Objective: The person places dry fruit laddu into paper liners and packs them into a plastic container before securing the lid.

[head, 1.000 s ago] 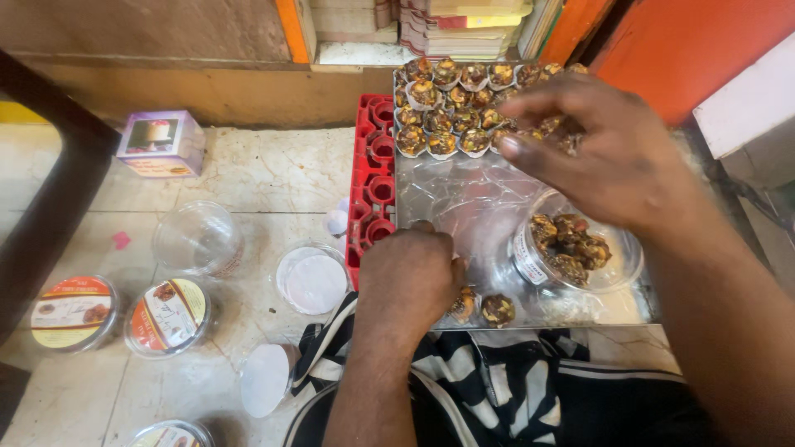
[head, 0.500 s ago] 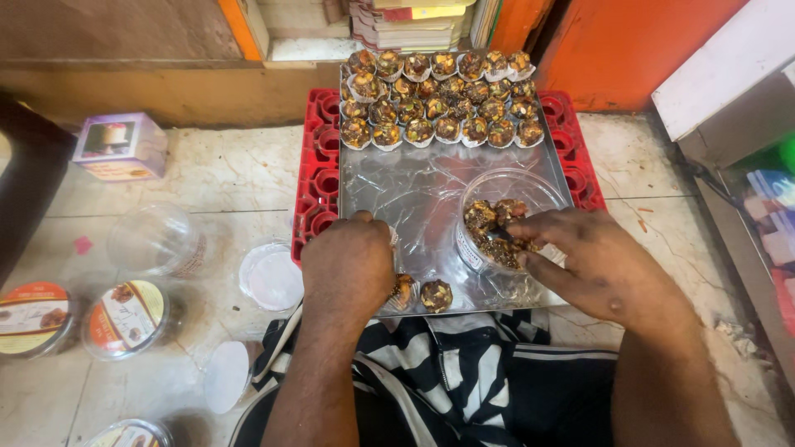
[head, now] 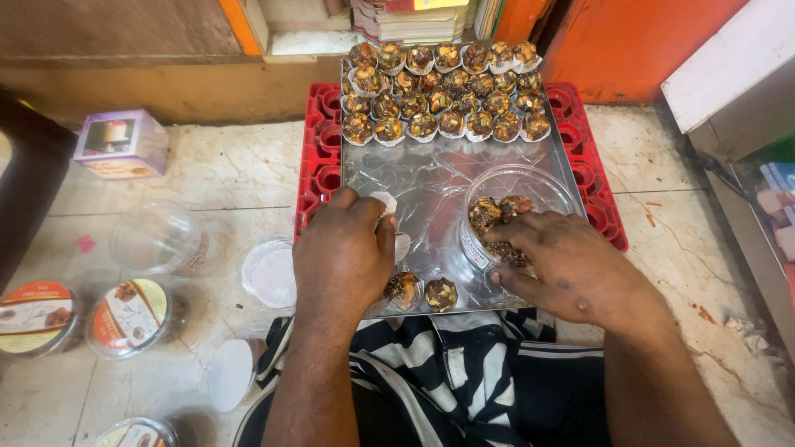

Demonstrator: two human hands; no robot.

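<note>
Left hand [head: 344, 252] fingers pinching a white paper cup [head: 386, 204]; right hand [head: 571, 269] fingers reaching into the clear tub [head: 513, 211], gripping a sweet for cupping.

a small sweet-making workroom on a marble floor [head: 207, 165]: a steel tray [head: 431, 178] of nut-topped sweets [head: 439, 91] on a red crate [head: 319, 157], labelled tubs [head: 128, 314] nearby.

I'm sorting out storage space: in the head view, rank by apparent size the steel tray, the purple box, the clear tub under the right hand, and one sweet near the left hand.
1. Steel tray, clearly largest.
2. Clear tub under the right hand.
3. Purple box, close to the tub; it lies farther off, so this ranking is unsure.
4. Sweet by the left hand, smallest.
</note>
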